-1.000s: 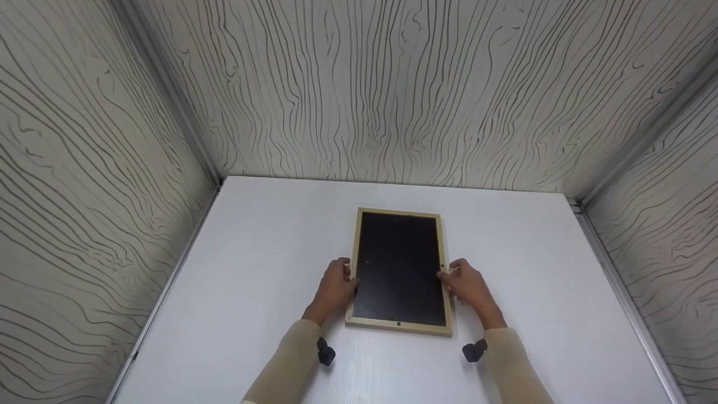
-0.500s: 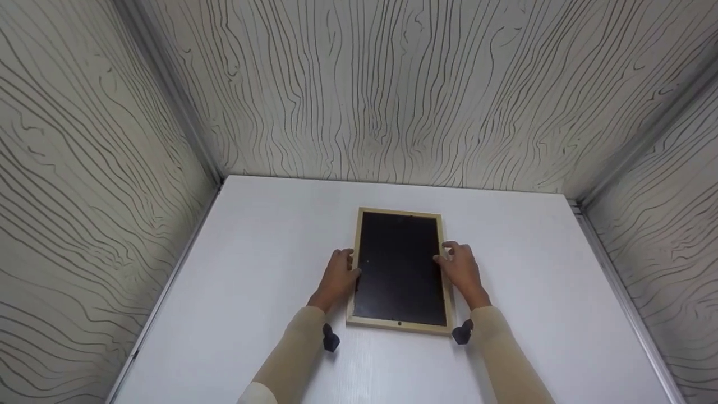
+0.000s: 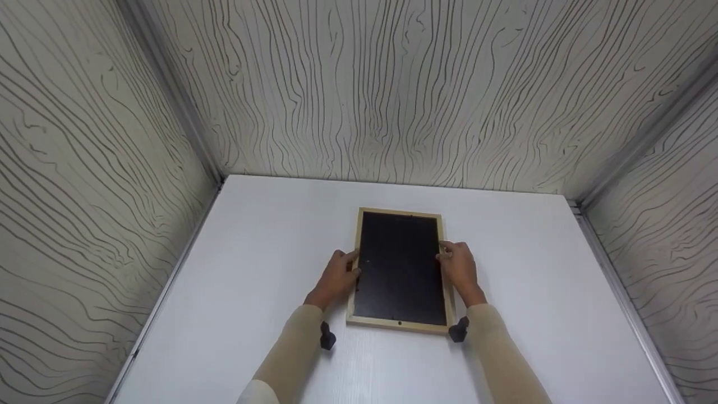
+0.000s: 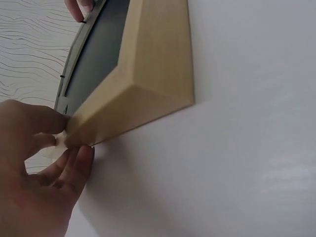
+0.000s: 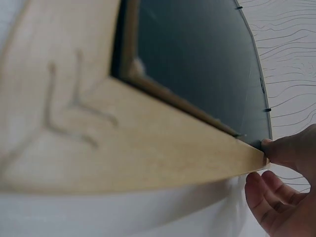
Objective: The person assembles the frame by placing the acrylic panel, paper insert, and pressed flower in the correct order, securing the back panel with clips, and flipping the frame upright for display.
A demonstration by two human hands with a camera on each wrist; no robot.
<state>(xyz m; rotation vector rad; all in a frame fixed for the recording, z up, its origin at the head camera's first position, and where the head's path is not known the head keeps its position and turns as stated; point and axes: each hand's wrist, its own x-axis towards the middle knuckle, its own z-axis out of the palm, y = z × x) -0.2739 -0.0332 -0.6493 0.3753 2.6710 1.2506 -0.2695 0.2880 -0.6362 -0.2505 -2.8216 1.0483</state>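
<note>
A picture frame (image 3: 373, 322) with a pale wood border and a black backing board (image 3: 399, 269) lies flat on the white table, back side up. My left hand (image 3: 335, 275) pinches its left side, thumb over the border and fingers against the outer edge, as the left wrist view of the hand (image 4: 34, 173) shows. Opposite, my right hand (image 3: 461, 269) grips the right side, its thumb (image 5: 284, 150) at the inner edge and fingers outside. Small dark tabs (image 5: 267, 109) stick out along the board's edge. In the right wrist view, bent metal fasteners (image 5: 49, 98) mark a corner joint.
The white table (image 3: 269, 235) stretches around the frame. Wood-grain patterned panels (image 3: 370, 90) rise at the back and both sides, with grey metal rails (image 3: 185, 118) at the corners. A dark wrist camera (image 3: 327, 336) sits at each cuff.
Both hands have slid up along the frame's sides, away from me, and the fingertips have drawn in closer to the border. The picture frame has hardly moved.
</note>
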